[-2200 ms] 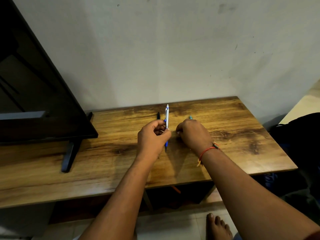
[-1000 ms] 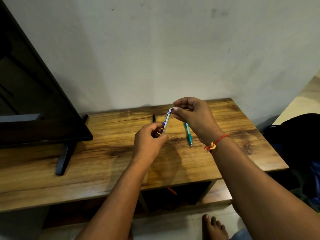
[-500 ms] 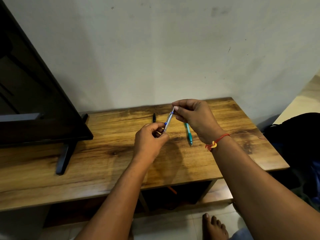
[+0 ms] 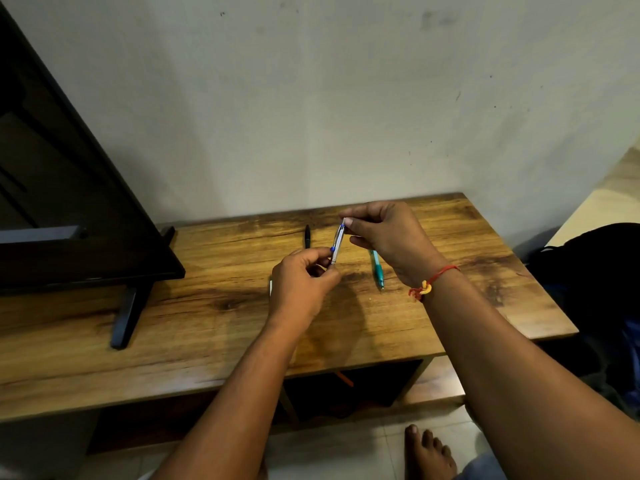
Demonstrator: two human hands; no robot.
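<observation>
A clear pen with blue parts (image 4: 337, 241) is held above the wooden table (image 4: 207, 327), tilted with its top end to the upper right. My left hand (image 4: 301, 285) pinches its lower end, and my right hand (image 4: 388, 237) pinches its upper tip with thumb and forefinger. On the table lie a teal pen (image 4: 376, 270), partly under my right hand, and a black pen (image 4: 307, 236) further back. A small pale piece (image 4: 270, 287) shows at the left edge of my left hand; what it is I cannot tell.
A dark TV screen (image 4: 52, 202) on a black stand foot (image 4: 126, 317) fills the left of the table. The wall runs close behind. A dark bag (image 4: 595, 271) sits to the right. My bare foot (image 4: 427, 452) rests on the tiled floor below.
My right hand has lifted off the table and now pinches the top of the clear pen. The pen has tilted from upright. Since half a second ago the hands have hardly moved.
</observation>
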